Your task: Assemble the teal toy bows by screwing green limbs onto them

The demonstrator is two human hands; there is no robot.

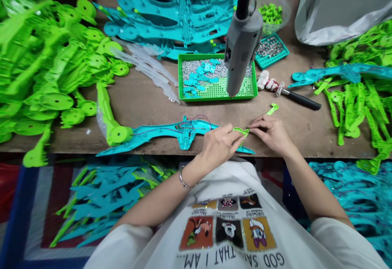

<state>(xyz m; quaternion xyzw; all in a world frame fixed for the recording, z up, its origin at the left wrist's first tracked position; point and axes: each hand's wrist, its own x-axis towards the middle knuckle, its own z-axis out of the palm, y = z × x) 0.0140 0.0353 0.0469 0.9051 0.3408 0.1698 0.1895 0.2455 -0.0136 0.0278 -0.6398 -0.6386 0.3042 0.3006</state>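
My left hand (221, 141) is closed, its fingertips pinching a small curved bright-green plastic part (241, 130). Thumb and fingers of my right hand (271, 132) are pressed together at the right end of that part. A slim green piece with a hooked end (273, 108) sticks out beyond my right hand; whether it is held or lies on the table I cannot tell. Under my left hand lies a long turquoise toy-like half shell (147, 132) with thin wires (199, 120) along it. A green arm-shaped part (120, 134) with a round end rests on its left end.
An electric screwdriver (241, 52) hangs above a green tray (218, 98) of screws and turquoise pieces. Behind it are a turquoise tray (272, 65) and a bowl (286, 10). A black-handled tool (301, 99) lies right. Green parts (45, 65) pile left; turquoise shells (183, 12) stack behind.
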